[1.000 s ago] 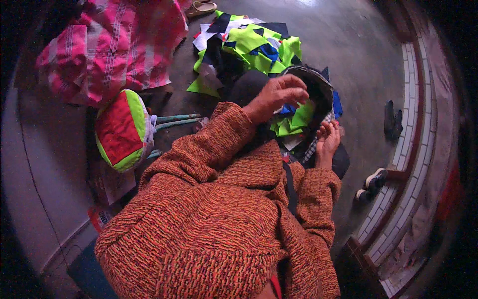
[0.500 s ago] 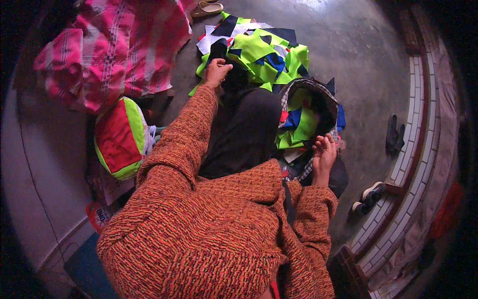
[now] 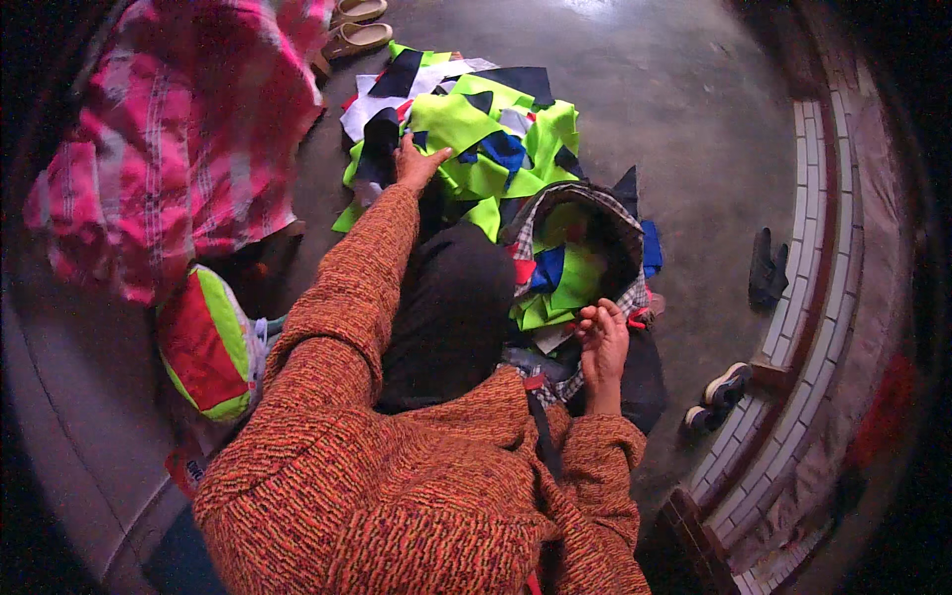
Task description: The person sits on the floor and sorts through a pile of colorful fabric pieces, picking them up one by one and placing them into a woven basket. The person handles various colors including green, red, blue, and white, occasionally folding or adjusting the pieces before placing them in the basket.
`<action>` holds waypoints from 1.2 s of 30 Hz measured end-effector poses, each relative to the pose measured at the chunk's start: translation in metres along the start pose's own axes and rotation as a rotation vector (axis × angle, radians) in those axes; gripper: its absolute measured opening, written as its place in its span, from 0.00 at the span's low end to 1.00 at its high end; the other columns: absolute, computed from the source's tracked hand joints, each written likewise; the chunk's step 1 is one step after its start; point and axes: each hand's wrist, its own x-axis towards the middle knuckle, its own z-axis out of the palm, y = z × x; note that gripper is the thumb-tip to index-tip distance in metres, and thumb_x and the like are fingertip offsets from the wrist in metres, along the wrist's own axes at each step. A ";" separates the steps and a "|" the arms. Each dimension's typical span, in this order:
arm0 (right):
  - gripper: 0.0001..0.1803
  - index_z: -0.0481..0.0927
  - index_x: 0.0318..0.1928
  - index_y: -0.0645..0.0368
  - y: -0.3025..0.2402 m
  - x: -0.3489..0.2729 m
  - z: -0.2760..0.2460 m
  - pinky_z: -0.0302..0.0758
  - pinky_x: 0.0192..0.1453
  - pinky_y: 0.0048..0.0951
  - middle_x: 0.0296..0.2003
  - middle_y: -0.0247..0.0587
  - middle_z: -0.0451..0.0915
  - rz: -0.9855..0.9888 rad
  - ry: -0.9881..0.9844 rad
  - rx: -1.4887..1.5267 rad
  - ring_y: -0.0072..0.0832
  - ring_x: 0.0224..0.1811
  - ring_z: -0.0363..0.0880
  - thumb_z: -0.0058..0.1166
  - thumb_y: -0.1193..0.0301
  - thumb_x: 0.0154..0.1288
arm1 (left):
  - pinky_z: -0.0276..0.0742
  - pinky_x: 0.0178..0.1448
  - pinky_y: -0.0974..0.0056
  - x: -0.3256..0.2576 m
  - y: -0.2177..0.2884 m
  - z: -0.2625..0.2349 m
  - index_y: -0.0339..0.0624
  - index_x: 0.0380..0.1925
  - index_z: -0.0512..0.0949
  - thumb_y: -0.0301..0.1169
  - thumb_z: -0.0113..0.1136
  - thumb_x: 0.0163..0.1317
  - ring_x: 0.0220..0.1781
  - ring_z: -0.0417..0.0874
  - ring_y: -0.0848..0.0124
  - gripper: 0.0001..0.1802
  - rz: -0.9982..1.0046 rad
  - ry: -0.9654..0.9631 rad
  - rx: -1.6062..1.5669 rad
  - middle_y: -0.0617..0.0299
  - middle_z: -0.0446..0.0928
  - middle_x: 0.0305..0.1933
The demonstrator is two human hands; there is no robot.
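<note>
A heap of fabric scraps (image 3: 461, 124), mostly neon green with black, white, blue and red pieces, lies on the floor ahead of me. My left hand (image 3: 418, 169) reaches to its near left side, thumb spread from the fingers, the fingertips against a black scrap (image 3: 380, 144). Closer to me, a checked cloth bag (image 3: 627, 223) has its mouth spread wide, with green, blue and red scraps (image 3: 575, 283) inside. My right hand (image 3: 603, 347) is at the bag's near right edge, palm up, its fingers loosely curled and slightly apart; I see nothing in it.
Pink plaid cloth (image 3: 169, 149) covers something at the left. Below it sits a red and green stuffed fabric piece (image 3: 208, 342). Beige shoes (image 3: 359, 38) stand behind the heap. At the right are a dark glove-like item (image 3: 766, 268), dark shoes (image 3: 719, 397) and a white-tiled step (image 3: 793, 337).
My left hand has shifted onto the scrap heap, its thumb opening away from the fingers. My right hand stays by the bag. The whole view has shifted a little.
</note>
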 end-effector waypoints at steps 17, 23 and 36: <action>0.07 0.69 0.42 0.55 -0.001 0.003 0.015 0.72 0.29 0.20 0.29 0.36 0.77 0.036 -0.101 -0.068 0.19 0.25 0.73 0.46 0.72 0.63 | 0.71 0.44 0.51 -0.002 -0.019 -0.005 0.37 0.30 0.73 0.24 0.50 0.44 0.40 0.75 0.49 0.10 0.338 0.134 0.250 0.46 0.74 0.35; 0.07 0.69 0.42 0.55 0.002 0.004 0.011 0.72 0.27 0.21 0.28 0.37 0.77 0.024 -0.153 -0.087 0.20 0.24 0.73 0.45 0.72 0.63 | 0.71 0.43 0.57 -0.026 0.027 -0.066 0.36 0.31 0.71 0.24 0.51 0.43 0.38 0.76 0.50 0.12 0.580 0.227 -0.076 0.47 0.75 0.33; 0.19 0.69 0.48 0.52 -0.005 -0.016 0.025 0.74 0.39 0.30 0.33 0.38 0.78 -0.072 -0.393 0.052 0.27 0.36 0.77 0.50 0.58 0.60 | 0.72 0.41 0.69 -0.190 0.194 -0.182 0.44 0.33 0.70 0.24 0.52 0.60 0.36 0.75 0.78 0.03 0.697 -0.325 -1.223 0.67 0.75 0.33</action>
